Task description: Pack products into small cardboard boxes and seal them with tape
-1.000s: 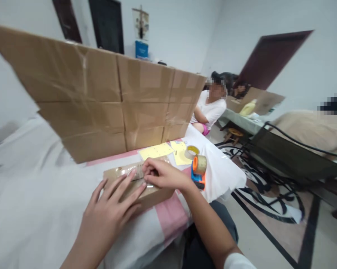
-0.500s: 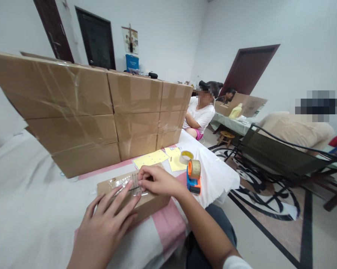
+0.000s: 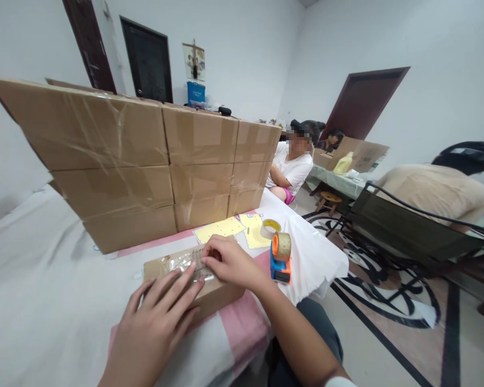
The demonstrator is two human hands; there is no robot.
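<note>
A small cardboard box (image 3: 223, 296) lies on the cloth-covered table in front of me, with shiny clear tape (image 3: 178, 261) and some printed marks on its top. My left hand (image 3: 157, 309) rests on the near left of the box, fingers spread over the tape. The fingers of my right hand (image 3: 231, 262) are pinched together at the tape near the middle of the top; what lies between the fingertips is hidden. Just right of that hand stands a blue and orange tape dispenser (image 3: 281, 264) with a roll on it. Behind the dispenser is a loose tape roll (image 3: 270, 228).
A wall of stacked, taped cardboard boxes (image 3: 124, 183) rises behind the small box. The table's cloth (image 3: 306, 242) hangs over the right edge. A person in white (image 3: 292, 164) sits beyond; another person (image 3: 431, 191) sits in a dark chair (image 3: 403, 231) at right.
The whole view has shifted slightly, so the scene sits a little further right. My right hand has drawn its fingers closer together on the tape; my left hand has barely moved.
</note>
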